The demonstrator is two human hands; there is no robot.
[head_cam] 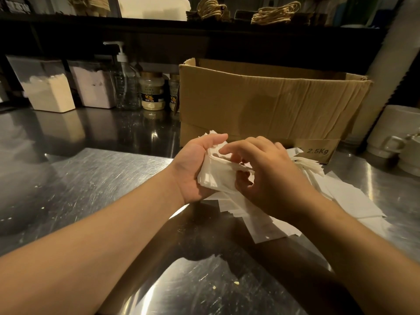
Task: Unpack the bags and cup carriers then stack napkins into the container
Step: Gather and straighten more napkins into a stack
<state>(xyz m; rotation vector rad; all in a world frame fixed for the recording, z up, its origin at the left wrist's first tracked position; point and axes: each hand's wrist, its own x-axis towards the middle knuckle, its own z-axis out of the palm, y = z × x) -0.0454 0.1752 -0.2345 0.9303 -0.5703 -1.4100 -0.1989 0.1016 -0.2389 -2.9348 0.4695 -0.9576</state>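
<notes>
My left hand (pixel 195 169) grips a bundle of white napkins (pixel 216 176) just above the steel counter, thumb over its top edge. My right hand (pixel 263 169) is curled over the same bundle from the right, its fingers pinching the upper sheets. Under and to the right of both hands lies a loose spread of white napkins (pixel 341 198) fanned out on the counter. An open cardboard box (pixel 268 103) marked 2.5Kg stands right behind the hands; its inside is hidden from view.
The steel counter (pixel 95 178) stretches to the left and front. At the back left stand two powder containers (pixel 48 89), a pump bottle (pixel 126 87) and jars (pixel 152 90). White cups (pixel 400 135) stand at the right. A dark shelf above holds paper bags with twine handles (pixel 277 13).
</notes>
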